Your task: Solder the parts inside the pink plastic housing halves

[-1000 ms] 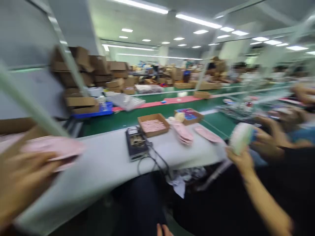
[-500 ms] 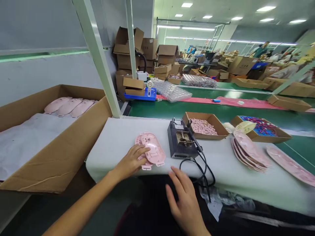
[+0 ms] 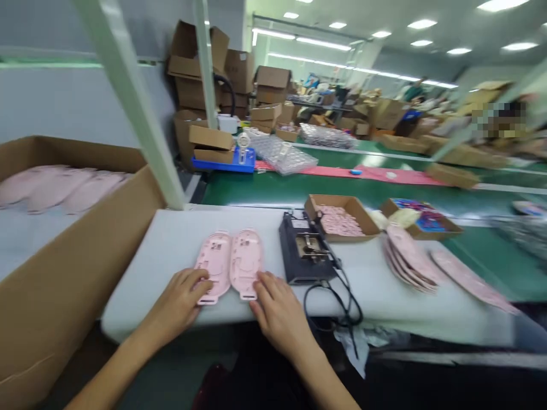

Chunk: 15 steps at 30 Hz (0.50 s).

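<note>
Left hand (image 3: 179, 302), fingers loosely curled, rests on the left pink oval plastic shell (image 3: 212, 265). Right hand (image 3: 277, 310), fingers flat, touches the right pink oval plastic shell (image 3: 247, 262). Neither hand grips anything. It is better to slide both gently and keep them flat.

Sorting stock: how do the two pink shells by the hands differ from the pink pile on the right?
The two pink shells lie flat, side by side; the pink pile is several, overlapped and slanted. The left hand and right hand touch the two shells' near ends; nothing touches the pile. The pair sits left of the black device, the pile right of it. Both are pink, oblong, on the white table.
</note>
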Each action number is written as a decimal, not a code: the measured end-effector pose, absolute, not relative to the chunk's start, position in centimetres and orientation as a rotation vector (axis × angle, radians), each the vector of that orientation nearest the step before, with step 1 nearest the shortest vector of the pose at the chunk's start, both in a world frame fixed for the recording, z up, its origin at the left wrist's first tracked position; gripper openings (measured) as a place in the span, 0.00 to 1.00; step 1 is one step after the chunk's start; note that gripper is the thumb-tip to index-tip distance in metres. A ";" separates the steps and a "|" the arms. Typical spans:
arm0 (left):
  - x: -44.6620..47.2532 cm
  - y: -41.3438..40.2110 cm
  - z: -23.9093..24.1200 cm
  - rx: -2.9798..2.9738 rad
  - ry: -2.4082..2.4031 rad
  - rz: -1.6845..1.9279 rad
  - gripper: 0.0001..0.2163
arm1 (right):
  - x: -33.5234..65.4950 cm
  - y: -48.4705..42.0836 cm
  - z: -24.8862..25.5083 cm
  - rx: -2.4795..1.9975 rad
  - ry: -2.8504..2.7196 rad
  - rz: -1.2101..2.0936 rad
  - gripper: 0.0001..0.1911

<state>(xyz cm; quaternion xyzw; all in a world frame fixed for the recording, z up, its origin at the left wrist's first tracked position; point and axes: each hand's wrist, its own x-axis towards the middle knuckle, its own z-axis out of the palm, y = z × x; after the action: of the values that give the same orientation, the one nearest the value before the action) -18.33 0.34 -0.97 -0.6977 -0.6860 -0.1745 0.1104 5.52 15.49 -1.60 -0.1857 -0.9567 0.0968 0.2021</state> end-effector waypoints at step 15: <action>-19.7 1.1 -2.8 -1.912 -2.003 -0.882 0.21 | 9.1 49.3 5.4 -1.367 -2.567 0.440 0.17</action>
<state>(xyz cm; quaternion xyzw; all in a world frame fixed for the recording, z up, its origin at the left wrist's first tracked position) -19.68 1.08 -2.77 -0.6533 -0.6844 -0.3015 0.1173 9.15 49.33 5.40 -0.4625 -0.8683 0.1489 0.1000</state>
